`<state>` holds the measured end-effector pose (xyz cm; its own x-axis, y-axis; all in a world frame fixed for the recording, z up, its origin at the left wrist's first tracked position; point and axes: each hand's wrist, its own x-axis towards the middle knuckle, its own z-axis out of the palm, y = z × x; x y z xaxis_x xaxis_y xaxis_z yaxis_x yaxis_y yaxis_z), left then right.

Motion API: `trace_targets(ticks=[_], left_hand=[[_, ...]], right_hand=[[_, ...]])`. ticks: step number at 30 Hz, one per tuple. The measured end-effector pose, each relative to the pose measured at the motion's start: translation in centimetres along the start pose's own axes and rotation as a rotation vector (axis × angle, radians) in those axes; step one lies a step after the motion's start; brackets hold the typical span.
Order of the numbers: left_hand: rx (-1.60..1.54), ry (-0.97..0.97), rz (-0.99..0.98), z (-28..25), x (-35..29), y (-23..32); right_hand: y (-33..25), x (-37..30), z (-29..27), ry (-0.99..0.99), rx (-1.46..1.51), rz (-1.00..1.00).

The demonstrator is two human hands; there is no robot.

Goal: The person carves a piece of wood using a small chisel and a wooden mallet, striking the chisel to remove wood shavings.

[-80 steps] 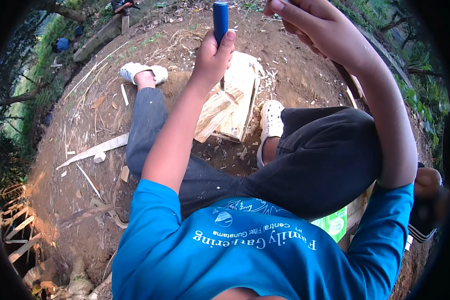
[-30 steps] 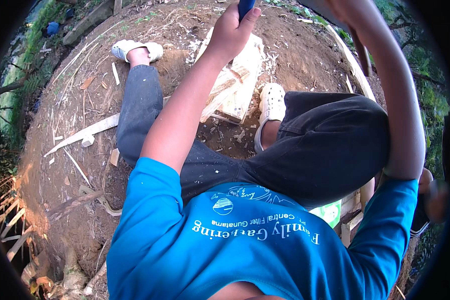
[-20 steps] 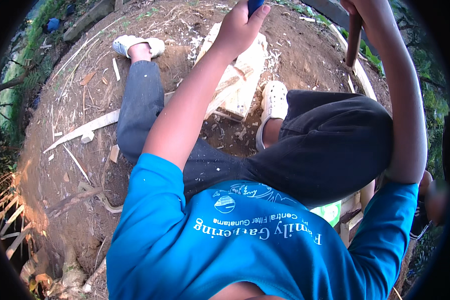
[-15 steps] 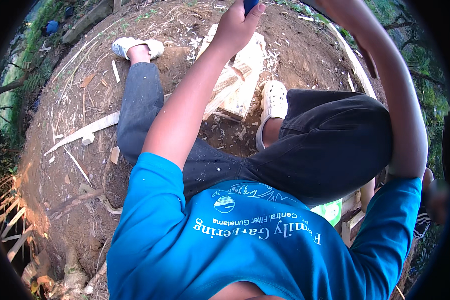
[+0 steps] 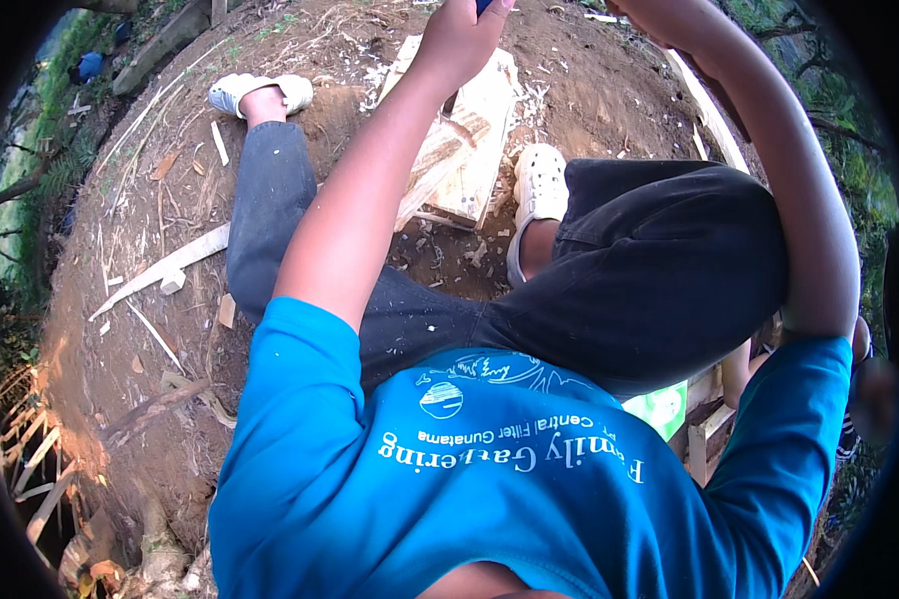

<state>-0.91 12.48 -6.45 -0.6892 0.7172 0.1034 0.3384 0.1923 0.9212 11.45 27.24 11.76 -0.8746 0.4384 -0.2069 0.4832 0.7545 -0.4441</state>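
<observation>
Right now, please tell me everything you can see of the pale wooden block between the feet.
The wooden block is pale, freshly cut timber with rough, splintered faces. It lies on bare brown soil, tilted, with chips scattered around it. The left forearm crosses in front of its left side. The white shoe rests close to its right edge; whether they touch is unclear.

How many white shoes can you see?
2: one white shoe far out on the dirt at upper left, the other shoe beside the pale wood block.

Your left hand (image 5: 461,35) grips a blue handle (image 5: 483,6) at the top edge, raised above the pale split wood block (image 5: 464,140)
</observation>
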Motion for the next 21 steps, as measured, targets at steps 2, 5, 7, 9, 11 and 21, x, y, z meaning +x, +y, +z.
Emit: trace_targets(ticks=[2, 5, 7, 9, 11, 21], left_hand=[[-0.001, -0.018, -0.049, -0.2, -0.1, -0.3], [-0.033, -0.069, -0.067, 2.2, 0.1, 0.6], [0.015, -0.064, -0.088, 2.2, 0.2, -0.2], [0.065, -0.077, -0.127, 1.2, -0.2, -0.9], [0.084, -0.096, -0.124, 1.8, -0.1, -0.8], [-0.699, 0.078, -0.165, -2.8, -2.8, 4.7]], right_hand=[[-0.4, 0.0, -1.7, -0.055, 0.32, -0.028], [0.8, -1.8, -4.0, -0.115, 0.55, 0.037], [1.5, 0.6, 0.0, -0.061, -0.054, 0.149], [0.6, 1.1, 0.8, -0.013, 0.076, -0.09], [-0.6, -0.8, -0.9, 0.181, 0.339, 0.023], [-1.2, -2.4, -1.5, 0.158, 0.424, -0.021]])
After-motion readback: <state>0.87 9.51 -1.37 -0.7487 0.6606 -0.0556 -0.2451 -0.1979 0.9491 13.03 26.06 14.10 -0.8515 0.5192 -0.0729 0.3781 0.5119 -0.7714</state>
